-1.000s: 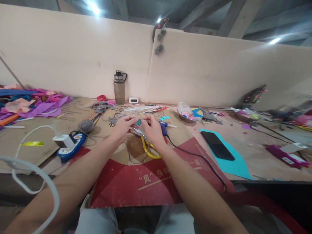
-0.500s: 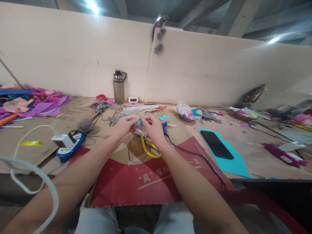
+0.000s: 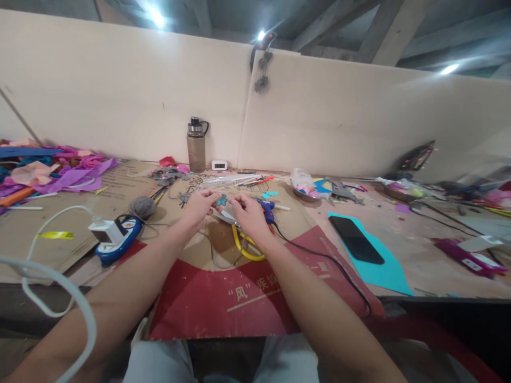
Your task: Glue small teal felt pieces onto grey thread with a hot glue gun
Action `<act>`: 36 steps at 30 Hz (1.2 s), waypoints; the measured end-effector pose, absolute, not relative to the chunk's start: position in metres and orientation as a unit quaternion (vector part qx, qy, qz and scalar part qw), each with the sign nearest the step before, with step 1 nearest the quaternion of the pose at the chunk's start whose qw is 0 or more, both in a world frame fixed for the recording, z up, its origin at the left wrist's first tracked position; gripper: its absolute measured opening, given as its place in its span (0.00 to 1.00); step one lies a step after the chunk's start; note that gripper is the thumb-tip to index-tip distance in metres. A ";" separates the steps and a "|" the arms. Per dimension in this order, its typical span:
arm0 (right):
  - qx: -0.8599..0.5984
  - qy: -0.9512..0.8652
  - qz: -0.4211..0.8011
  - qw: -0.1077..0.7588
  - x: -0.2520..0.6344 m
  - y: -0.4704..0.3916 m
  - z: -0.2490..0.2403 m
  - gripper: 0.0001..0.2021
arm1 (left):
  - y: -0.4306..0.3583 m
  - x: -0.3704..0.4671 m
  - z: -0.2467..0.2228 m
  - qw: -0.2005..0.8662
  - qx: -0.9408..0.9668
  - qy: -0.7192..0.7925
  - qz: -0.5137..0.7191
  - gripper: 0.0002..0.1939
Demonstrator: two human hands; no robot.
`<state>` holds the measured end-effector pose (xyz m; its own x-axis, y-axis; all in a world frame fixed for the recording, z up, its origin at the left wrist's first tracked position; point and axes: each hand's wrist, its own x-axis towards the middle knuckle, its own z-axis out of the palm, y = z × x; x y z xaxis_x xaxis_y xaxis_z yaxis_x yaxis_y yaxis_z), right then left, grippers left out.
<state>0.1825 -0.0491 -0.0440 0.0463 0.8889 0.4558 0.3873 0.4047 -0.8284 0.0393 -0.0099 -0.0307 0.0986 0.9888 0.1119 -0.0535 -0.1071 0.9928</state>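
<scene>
My left hand [image 3: 199,209] pinches a small teal star-shaped piece [image 3: 221,200] with grey at its edge, held up over the cardboard. Close to its right side is my right hand [image 3: 248,214], thumb and fingers pressed together; whatever may be between those fingertips is too small to make out. Beneath the hands lie scissors [image 3: 244,247] with yellow handles, their blades partly covered by my right hand. A blue glue gun [image 3: 268,209] lies just beyond my right wrist, its black cord running toward the front right.
Red-and-brown cardboard [image 3: 191,303] covers the bench before me. Grey yarn [image 3: 141,206] and a blue power strip [image 3: 120,244] sit left. A bottle [image 3: 196,146] stands by the partition. A phone [image 3: 355,239] rests on teal sheet right; a bowl [image 3: 306,194] is behind.
My hands have drawn slightly apart. The teal star has gone from between both hands' fingertips to the left hand's pinch, and more of its face shows.
</scene>
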 end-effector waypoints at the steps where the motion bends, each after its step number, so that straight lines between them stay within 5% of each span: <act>1: -0.489 -0.655 0.232 0.528 0.183 -0.048 -0.045 0.11 | -0.007 0.036 -0.031 0.498 0.537 0.439 0.521 0.09; 17: -0.462 -0.733 0.248 0.434 0.171 -0.112 -0.033 0.11 | 0.046 -0.027 -0.018 0.509 0.281 0.441 0.684 0.03; 25: -0.401 -0.838 0.203 0.309 0.187 -0.147 -0.024 0.11 | 0.039 -0.024 -0.012 0.527 0.282 0.409 0.690 0.05; 30: -0.625 -0.639 0.143 0.425 0.243 -0.093 -0.038 0.17 | 0.025 -0.005 -0.019 0.500 0.423 0.376 0.655 0.06; 36: -0.762 -0.532 0.136 0.344 0.262 -0.036 -0.062 0.06 | 0.010 0.012 -0.024 0.454 0.546 0.371 0.599 0.10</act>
<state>0.2624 -0.0358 -0.0622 0.3966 0.9041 0.1589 0.7173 -0.1972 -0.6683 0.0117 0.0095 -0.0244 0.0083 0.9483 0.3174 -0.1392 -0.3132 0.9394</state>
